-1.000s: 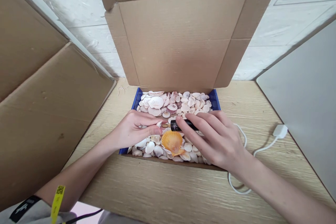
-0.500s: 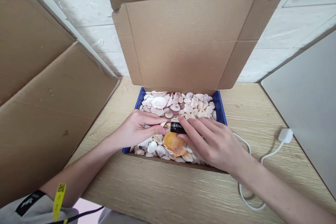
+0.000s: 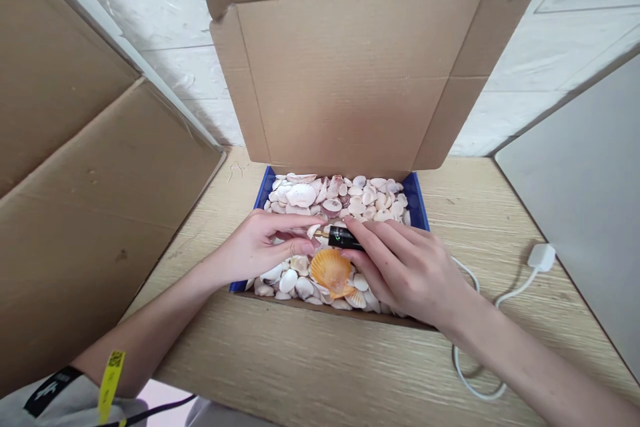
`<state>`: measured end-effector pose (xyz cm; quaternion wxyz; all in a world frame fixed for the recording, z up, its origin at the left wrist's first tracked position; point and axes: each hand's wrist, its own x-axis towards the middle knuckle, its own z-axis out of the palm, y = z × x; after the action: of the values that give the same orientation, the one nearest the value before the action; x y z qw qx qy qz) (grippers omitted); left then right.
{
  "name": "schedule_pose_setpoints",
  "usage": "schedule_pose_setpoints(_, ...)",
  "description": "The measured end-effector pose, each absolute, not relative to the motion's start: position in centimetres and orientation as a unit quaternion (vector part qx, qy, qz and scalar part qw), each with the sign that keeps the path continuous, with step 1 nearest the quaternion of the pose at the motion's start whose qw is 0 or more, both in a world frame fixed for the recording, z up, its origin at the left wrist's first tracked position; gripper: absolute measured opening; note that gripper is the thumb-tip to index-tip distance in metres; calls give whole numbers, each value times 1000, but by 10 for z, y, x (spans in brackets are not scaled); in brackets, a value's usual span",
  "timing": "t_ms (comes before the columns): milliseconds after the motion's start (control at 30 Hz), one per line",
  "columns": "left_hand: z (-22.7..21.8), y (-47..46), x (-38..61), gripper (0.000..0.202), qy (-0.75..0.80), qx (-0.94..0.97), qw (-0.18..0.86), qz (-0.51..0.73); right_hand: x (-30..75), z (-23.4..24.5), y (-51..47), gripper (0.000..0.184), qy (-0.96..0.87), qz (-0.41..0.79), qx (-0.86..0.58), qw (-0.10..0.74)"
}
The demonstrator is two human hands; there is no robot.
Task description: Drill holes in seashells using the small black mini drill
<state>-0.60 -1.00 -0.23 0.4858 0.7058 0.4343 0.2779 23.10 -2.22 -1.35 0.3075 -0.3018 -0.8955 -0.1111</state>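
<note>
An open cardboard box (image 3: 419, 210) with a blue inside is full of small white and pinkish seashells (image 3: 345, 197). My right hand (image 3: 407, 270) grips a small black pen-like tool (image 3: 343, 237) with a green light on it, its tip pointing left. My left hand (image 3: 263, 247) pinches a small pale shell (image 3: 314, 231) against the tool's tip. Just below the tool lies a large orange scallop shell (image 3: 330, 270) among the others.
The box lid (image 3: 360, 73) stands upright behind the shells. A big cardboard sheet (image 3: 85, 173) leans on the left. A grey panel (image 3: 580, 180) stands on the right. A white cable with a plug (image 3: 537, 257) lies on the wooden table (image 3: 320, 367).
The tool has shifted slightly in my right hand and a green light now shows on it. Both hands stay over the shells; the view moved a little.
</note>
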Motion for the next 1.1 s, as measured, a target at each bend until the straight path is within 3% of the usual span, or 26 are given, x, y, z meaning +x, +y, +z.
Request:
schedule_pose_setpoints(567,-1,-9,-8,25,401,783,390,274,231,-13,-22,29,-901,-90,-300,299)
schedule_pose_setpoints(1100,0,-7,-4,27,524,584,512,349,232,-14,-21,23,-867,-102,-366,322)
